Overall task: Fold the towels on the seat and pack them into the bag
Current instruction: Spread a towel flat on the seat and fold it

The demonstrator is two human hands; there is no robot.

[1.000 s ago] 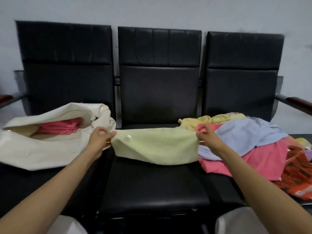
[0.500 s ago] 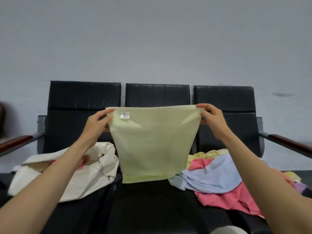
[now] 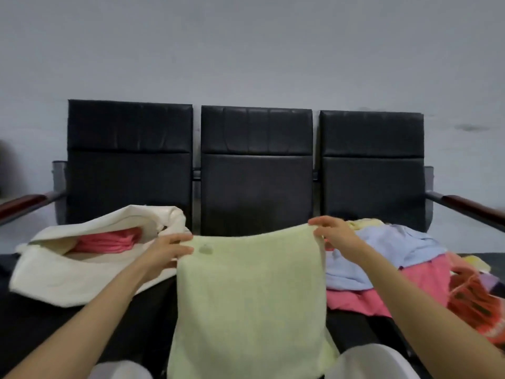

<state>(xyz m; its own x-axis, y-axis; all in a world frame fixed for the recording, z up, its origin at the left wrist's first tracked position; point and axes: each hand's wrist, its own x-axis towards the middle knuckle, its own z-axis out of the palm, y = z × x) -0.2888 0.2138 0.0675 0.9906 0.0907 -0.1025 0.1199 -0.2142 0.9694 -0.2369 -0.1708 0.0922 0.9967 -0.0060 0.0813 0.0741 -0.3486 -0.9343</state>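
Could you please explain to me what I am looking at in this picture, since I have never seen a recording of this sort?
There is no machine here: a person wears a camera on the head, so the one view looks forward and down over their own arms. The left hand and the right hand each pinch a top corner of a pale green towel, which hangs spread out in front of the middle of three black seats. On the left seat lies a cream bag, open, with folded pink towels inside. On the right seat is a loose pile of unfolded towels, a blue towel over a pink towel. The job is to fold the towels and pack them into the bag.
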